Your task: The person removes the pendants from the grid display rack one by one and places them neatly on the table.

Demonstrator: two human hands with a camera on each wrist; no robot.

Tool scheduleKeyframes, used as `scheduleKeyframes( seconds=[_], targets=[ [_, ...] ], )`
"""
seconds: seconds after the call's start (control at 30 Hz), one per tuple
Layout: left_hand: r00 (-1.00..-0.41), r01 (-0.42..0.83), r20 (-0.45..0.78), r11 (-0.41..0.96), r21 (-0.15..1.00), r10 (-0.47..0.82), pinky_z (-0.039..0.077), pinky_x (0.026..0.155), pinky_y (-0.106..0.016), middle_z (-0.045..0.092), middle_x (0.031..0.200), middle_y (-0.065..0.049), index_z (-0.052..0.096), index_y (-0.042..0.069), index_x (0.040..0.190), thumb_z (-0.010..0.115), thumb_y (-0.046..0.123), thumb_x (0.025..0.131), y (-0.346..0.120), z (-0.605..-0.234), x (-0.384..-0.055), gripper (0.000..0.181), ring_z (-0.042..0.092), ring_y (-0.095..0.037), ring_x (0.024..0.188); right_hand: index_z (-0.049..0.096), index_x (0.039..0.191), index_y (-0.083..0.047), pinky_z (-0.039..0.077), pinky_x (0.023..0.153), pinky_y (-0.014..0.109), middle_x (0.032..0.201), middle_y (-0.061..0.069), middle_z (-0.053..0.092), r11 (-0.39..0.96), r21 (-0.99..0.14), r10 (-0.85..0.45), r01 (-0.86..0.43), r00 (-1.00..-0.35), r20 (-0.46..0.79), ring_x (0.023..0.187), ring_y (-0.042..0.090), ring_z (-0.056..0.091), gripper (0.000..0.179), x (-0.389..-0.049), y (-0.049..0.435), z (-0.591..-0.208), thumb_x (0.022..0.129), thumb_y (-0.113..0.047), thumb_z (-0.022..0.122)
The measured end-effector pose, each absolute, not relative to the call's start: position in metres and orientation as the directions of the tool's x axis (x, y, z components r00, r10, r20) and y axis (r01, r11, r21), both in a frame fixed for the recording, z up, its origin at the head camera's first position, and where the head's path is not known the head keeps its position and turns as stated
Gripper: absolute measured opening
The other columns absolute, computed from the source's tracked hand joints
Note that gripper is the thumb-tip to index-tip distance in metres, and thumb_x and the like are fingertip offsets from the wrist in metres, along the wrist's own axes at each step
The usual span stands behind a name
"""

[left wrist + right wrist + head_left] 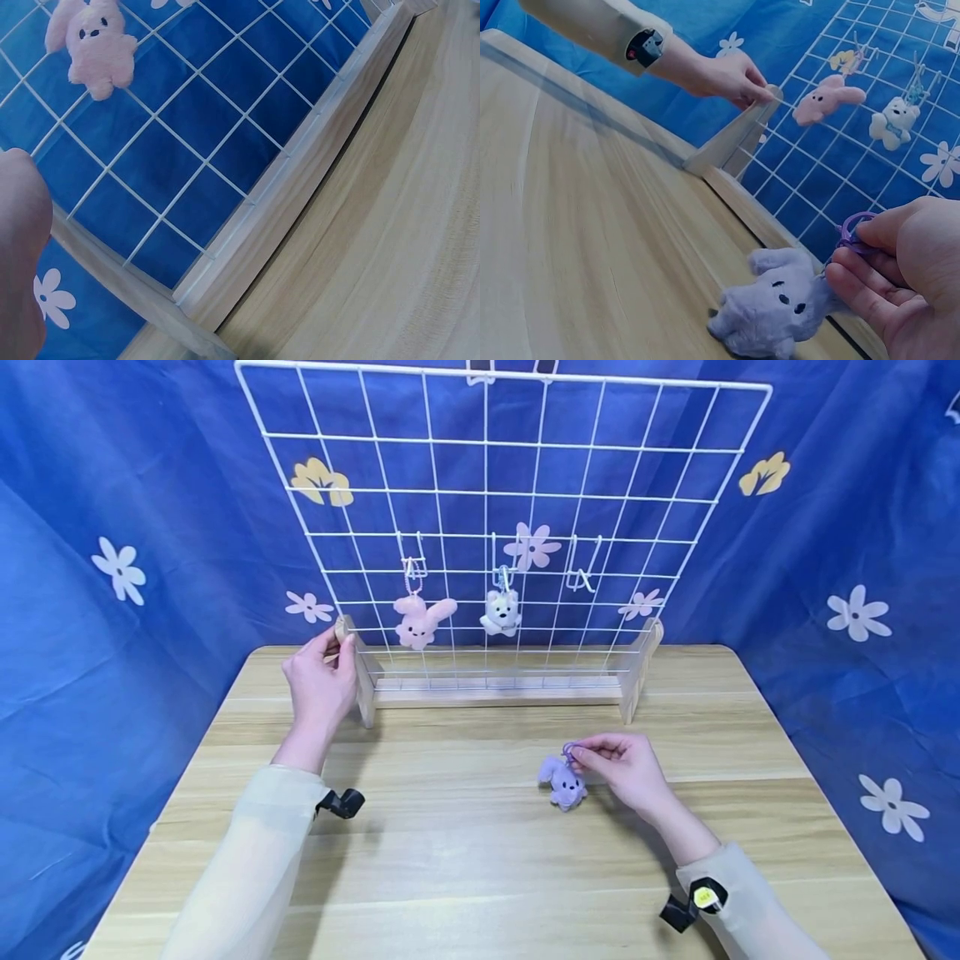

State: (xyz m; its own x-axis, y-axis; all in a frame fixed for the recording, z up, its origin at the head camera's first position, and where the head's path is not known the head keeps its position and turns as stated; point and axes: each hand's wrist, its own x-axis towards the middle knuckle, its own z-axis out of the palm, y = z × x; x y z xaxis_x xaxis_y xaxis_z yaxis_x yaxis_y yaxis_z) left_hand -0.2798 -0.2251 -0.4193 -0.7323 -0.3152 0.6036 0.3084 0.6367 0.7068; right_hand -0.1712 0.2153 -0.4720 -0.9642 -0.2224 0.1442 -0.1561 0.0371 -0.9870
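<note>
My right hand (621,770) pinches the purple ring of a purple plush keychain (567,787), which hangs just over the table in front of the rack. In the right wrist view the plush (769,307) dangles below the fingers, its ring (855,229) between thumb and forefinger. My left hand (322,675) grips the top of the wooden left stand (364,681) of the white wire grid rack (486,489). A pink bunny plush (420,622) hangs from the grid's left hook, and a white bear plush (501,612) from the middle one. The right hook (581,578) holds nothing.
The rack's right wooden stand (637,675) and low crossbar (495,693) rest on the wood-grain table (450,860). Blue flowered cloth (847,710) surrounds the table at the back and sides. Dark wrist cameras (341,803) are strapped over both sleeves.
</note>
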Motion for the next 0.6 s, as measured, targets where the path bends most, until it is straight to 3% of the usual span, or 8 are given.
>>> scheduleKeyframes(
  seconds=[0.6],
  targets=[
    [-0.725, 0.303, 0.616, 0.660, 0.687, -0.307, 0.051, 0.075, -0.002, 0.079, 0.105, -0.016, 0.079, 0.001, 0.118, 0.070, 0.016, 0.102, -0.226, -0.421, -0.281, 0.024, 0.076, -0.029, 0.098, 0.074, 0.108, 0.014, 0.066, 0.078, 0.033, 0.101, 0.026, 0.076, 0.109, -0.988, -0.221, -0.109, -0.972, 0.083, 0.081, 0.022, 0.077, 0.016, -0.193, 0.215, -0.485, 0.096, 0.003, 0.073]
  ],
)
